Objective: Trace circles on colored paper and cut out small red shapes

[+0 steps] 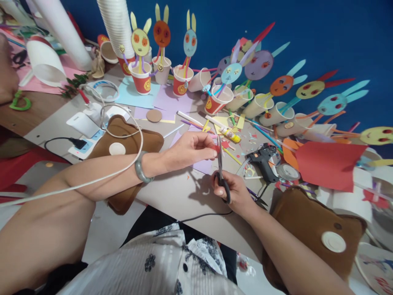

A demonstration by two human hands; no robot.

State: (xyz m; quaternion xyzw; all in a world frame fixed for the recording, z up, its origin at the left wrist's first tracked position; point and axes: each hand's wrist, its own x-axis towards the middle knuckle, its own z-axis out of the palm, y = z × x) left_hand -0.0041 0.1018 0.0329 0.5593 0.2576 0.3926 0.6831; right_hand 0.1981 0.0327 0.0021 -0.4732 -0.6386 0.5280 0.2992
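Over the middle of the table, my left hand pinches a small red paper piece between thumb and fingertips. My right hand is wrapped round the black handles of the scissors, whose blades point away from me and lie beside the red piece at my left fingertips. Below and behind both hands is a purple paper sheet with scraps around it. A yellow glue stick lies just beyond the scissor tips. The black glue gun rests to the right of my hands.
Paper cups with rabbit-faced figures line the blue wall. A power strip and white cable are at left; the cable crosses my left forearm. Brown cushions sit on both sides. Red paper lies at right. Part of another person's hand shows at far left.
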